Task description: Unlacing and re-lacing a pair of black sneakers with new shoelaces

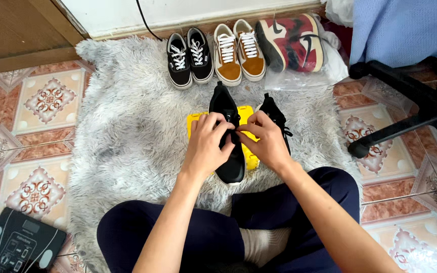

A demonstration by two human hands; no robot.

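A black sneaker (227,103) lies lengthwise on a yellow board (194,123) on the grey shaggy rug (127,126). My left hand (207,144) and my right hand (265,140) meet over the middle of the shoe, both pinching its black laces. A second black sneaker (274,114) lies just to the right, partly hidden behind my right hand. My crossed legs in dark trousers are at the bottom of the view.
At the rug's far edge stand a black-and-white pair (189,55), a tan-and-white pair (238,50) and a red, black and white high-top pair (292,43) on clear plastic. An office chair's black base (405,126) is at right. A black bathroom scale (18,247) lies at bottom left.
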